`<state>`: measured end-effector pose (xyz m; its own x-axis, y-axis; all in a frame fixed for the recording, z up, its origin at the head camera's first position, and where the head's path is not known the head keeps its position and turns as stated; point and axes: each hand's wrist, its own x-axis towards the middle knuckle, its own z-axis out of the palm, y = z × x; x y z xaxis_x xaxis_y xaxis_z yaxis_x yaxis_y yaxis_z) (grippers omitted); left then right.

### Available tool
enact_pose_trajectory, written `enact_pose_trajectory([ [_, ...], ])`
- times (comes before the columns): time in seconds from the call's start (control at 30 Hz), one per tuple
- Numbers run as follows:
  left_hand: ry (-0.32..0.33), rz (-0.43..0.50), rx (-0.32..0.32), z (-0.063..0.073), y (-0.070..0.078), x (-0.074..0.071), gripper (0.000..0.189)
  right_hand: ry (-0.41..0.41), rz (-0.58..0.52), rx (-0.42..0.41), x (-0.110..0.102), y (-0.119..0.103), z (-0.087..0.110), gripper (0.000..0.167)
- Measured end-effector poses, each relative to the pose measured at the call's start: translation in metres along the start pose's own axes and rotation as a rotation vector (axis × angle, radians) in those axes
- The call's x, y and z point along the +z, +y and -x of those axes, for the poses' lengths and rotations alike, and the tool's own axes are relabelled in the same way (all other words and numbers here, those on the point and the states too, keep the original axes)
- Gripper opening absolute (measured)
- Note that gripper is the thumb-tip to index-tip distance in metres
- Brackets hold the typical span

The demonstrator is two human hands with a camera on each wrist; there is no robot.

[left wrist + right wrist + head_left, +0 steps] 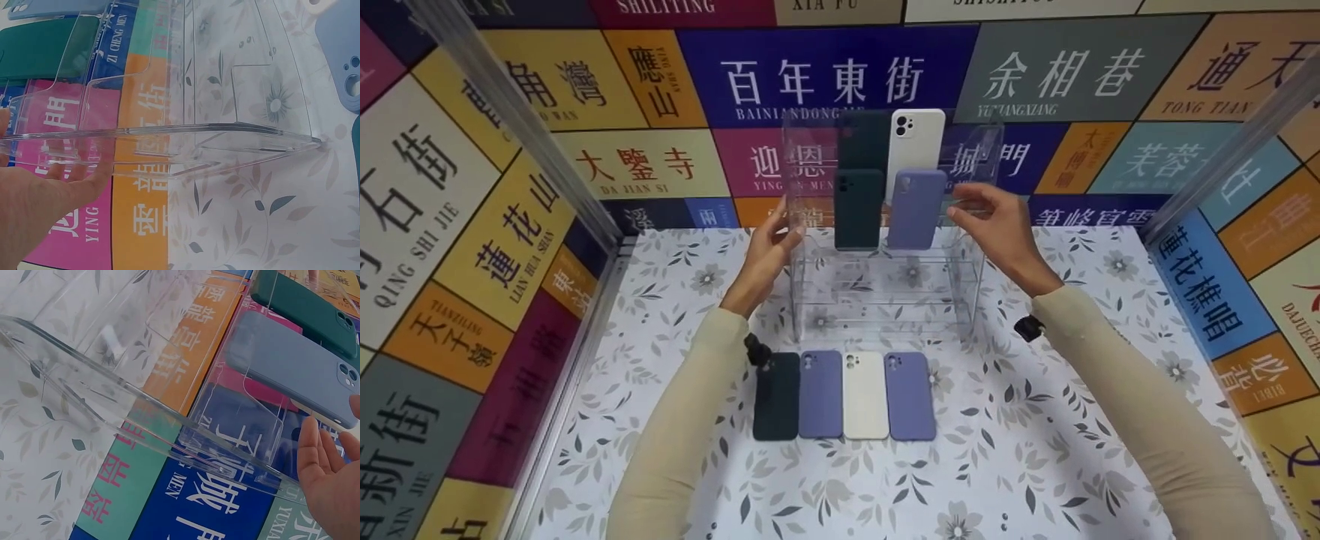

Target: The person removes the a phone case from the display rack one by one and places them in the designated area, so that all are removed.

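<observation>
A clear tiered display stand (885, 300) holds upright phone cases. On its upper tier, a dark green case (861, 139) is beside a white case (915, 150). In front of them are another dark green case (858, 210) and a lavender case (916, 210). My left hand (765, 259) touches the stand's left side, its fingers partly seen through the clear panel in the left wrist view. Beside the lavender case's right edge, my right hand (997, 232) has loosely bent fingers and holds nothing. In the right wrist view its fingertips (309, 430) are just apart from that case.
Flat before the stand lie a dark green case (776, 397), a lavender case (820, 395), a white case (866, 397) and a second lavender case (910, 397), side by side. Signboard-patterned walls (825, 75) enclose the leaf-print tabletop (1035, 465) at the back and sides.
</observation>
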<state>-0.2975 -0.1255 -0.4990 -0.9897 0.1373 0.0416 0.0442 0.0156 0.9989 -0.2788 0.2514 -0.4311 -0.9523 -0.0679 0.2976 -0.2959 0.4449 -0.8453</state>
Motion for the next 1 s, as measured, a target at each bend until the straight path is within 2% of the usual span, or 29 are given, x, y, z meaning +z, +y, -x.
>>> enact_pose_trajectory([
  [0.3,-0.009,0.013,0.011,0.003,0.000,-0.004,0.073,0.053,-0.010,-0.072,0.005,-0.005,-0.007,0.038],
  [0.67,-0.015,0.022,0.009,0.001,0.001,-0.004,0.073,-0.003,0.048,-0.044,0.007,-0.010,-0.016,0.043],
  [1.0,-0.022,0.021,0.020,0.001,0.003,0.000,0.073,0.038,0.041,-0.027,0.011,-0.009,-0.019,0.040],
])
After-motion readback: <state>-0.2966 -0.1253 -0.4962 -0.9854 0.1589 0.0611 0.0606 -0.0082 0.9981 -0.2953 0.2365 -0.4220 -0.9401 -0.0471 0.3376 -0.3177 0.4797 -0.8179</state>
